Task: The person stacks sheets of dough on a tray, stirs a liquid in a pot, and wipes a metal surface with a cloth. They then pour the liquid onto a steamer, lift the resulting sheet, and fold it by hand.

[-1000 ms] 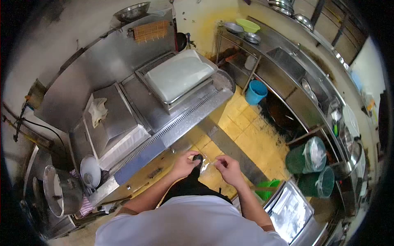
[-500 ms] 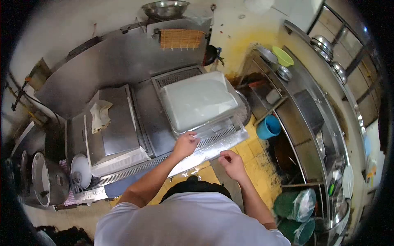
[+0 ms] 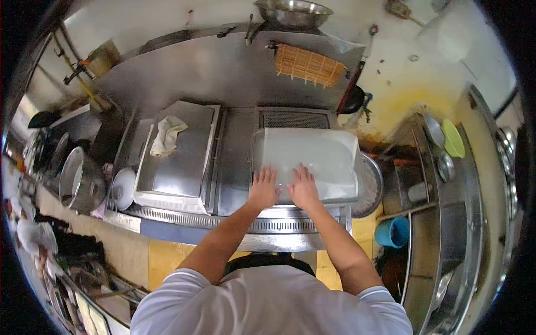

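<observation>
A large white sheet (image 3: 318, 153) lies flat over a rectangular metal tray (image 3: 255, 146) on the steel counter (image 3: 234, 167). My left hand (image 3: 263, 187) rests palm down on the sheet's near edge, fingers spread. Beside it, my right hand (image 3: 304, 187) lies flat on the same edge, fingers apart. Neither hand holds anything.
A steel lid (image 3: 178, 153) with a crumpled cloth (image 3: 166, 134) sits left of the tray. A white plate (image 3: 123, 187) and a metal pot (image 3: 81, 178) stand at far left. A bamboo mat (image 3: 306, 64) hangs on the wall. A blue bucket (image 3: 392, 231) stands on the floor at right.
Both hands rose from near my waist, where they held a small clear wrapper, to the counter. They now lie flat on the white sheet. The view has swung toward the counter.
</observation>
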`<state>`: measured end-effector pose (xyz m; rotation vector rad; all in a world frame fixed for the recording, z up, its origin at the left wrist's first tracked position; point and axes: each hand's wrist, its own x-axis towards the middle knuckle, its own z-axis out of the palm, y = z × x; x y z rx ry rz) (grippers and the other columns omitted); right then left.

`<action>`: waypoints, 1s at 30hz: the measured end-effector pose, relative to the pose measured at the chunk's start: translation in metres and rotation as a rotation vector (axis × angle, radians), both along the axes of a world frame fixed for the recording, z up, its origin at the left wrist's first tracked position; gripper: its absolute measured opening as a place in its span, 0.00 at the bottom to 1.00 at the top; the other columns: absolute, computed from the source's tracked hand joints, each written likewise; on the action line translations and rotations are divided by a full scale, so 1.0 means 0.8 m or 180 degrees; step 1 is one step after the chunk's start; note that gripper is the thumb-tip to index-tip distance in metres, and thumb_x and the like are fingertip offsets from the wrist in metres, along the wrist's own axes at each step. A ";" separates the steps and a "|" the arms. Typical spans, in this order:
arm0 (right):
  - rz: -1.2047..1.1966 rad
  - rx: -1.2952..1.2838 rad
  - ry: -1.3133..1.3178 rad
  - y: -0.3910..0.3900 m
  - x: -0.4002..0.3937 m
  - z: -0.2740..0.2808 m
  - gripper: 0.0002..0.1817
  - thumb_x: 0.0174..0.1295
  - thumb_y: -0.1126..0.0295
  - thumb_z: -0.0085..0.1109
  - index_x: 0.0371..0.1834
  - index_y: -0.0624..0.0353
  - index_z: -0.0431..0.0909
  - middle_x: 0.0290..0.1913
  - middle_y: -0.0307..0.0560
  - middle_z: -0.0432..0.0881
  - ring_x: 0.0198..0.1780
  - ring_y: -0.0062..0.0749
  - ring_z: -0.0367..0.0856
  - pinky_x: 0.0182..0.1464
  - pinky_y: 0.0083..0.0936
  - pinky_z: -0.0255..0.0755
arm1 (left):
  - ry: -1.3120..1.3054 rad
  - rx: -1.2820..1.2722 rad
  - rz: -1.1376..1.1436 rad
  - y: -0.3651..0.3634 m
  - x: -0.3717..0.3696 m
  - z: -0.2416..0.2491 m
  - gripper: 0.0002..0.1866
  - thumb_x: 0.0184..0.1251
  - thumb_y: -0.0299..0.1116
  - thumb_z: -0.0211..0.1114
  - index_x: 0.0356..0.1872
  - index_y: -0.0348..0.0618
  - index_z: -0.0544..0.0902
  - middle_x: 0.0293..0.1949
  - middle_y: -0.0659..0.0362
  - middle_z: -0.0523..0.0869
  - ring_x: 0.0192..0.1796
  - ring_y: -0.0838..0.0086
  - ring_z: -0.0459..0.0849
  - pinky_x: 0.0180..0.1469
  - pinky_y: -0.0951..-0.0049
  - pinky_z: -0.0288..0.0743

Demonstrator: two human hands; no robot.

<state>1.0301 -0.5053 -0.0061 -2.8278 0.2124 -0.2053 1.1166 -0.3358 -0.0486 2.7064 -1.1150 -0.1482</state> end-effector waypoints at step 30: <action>0.1079 0.0434 -0.0441 -0.009 -0.004 -0.013 0.20 0.66 0.64 0.62 0.58 0.60 0.83 0.68 0.56 0.78 0.71 0.54 0.71 0.77 0.60 0.54 | 0.0140 -0.1714 0.0835 0.047 -0.076 0.051 0.28 0.69 0.41 0.70 0.64 0.36 0.78 0.77 0.36 0.63 0.75 0.40 0.67 0.76 0.49 0.64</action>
